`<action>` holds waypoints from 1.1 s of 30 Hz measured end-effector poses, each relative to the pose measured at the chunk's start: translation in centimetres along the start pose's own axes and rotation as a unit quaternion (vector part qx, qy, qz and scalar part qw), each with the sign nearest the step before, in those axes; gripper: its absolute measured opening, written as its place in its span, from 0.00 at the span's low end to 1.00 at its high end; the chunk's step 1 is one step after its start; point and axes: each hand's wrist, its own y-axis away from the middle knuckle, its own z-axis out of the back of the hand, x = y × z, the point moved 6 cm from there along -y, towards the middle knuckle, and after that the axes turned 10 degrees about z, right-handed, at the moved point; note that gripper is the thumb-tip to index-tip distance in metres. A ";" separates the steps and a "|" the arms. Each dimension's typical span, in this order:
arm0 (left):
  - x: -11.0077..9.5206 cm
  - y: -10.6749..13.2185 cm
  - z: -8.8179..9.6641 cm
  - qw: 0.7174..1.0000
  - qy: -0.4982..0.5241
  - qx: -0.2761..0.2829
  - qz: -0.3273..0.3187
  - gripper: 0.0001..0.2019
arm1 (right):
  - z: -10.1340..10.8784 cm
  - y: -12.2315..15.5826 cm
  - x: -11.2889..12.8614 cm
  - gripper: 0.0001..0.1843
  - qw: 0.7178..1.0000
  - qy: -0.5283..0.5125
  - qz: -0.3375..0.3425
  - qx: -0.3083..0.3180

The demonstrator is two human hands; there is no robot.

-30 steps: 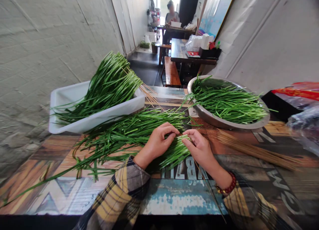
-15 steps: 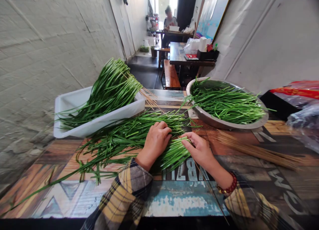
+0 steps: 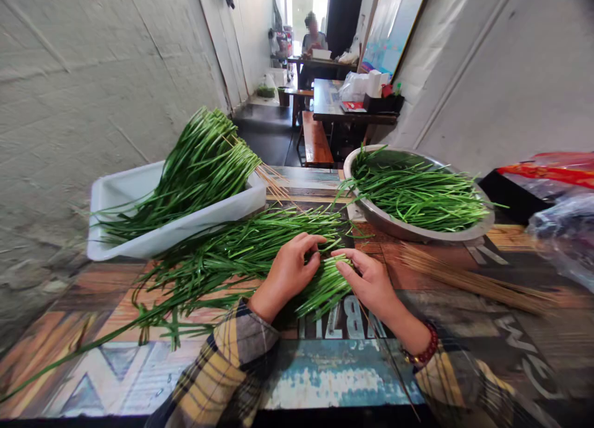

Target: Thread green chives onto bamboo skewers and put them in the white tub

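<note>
Garlic chives (image 3: 218, 248) lie in a loose green pile across the table in front of me. My left hand (image 3: 294, 267) is over their cut-end side, index finger stretched onto the stalks and thumb apart from it; its other fingers are partly hidden. Beside it, my right hand (image 3: 369, 279) has thumb and fingers closed around the pale ends of a smaller bunch of chives (image 3: 322, 289). A thin bamboo skewer (image 3: 392, 360) runs from under the right palm toward the table's front edge; its upper end is hidden.
At left, a white plastic tub (image 3: 185, 233) holds skewered chives. A metal basin (image 3: 417, 230) of chives stands at right, with loose skewers (image 3: 468, 276) before it and plastic bags (image 3: 566, 230) beyond. A person (image 3: 315, 41) sits at a far table.
My left index finger has stretched out and its thumb has parted from it. The right hand stays at the bunch's ends. The view has shifted slightly.
</note>
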 end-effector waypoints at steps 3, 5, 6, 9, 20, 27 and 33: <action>-0.2 0.0 0.0 1.000 0.017 0.015 0.005 0.09 | 0.0 0.0 0.1 0.13 1.000 0.001 0.003 0.005; -0.2 0.0 0.0 1.000 0.021 0.021 0.009 0.08 | 0.1 0.1 0.2 0.13 1.000 0.002 0.004 0.003; -0.2 0.0 0.0 0.999 0.020 0.022 0.010 0.08 | 0.1 0.1 0.3 0.13 1.000 0.003 0.005 0.001; -0.2 0.0 0.0 1.000 0.018 0.020 0.007 0.06 | 0.2 0.2 0.5 0.13 1.000 0.007 0.010 -0.007; -0.6 0.1 0.0 0.998 0.057 0.022 -0.014 0.07 | 0.0 0.3 -0.1 0.12 1.000 -0.012 -0.003 -0.015; -0.9 0.1 0.0 0.997 0.068 0.035 -0.014 0.09 | 0.1 0.4 -0.4 0.12 1.000 -0.014 -0.010 -0.020; -1.0 0.1 0.0 0.997 0.066 0.044 -0.019 0.09 | 0.0 0.4 -0.4 0.13 1.000 -0.021 -0.016 -0.014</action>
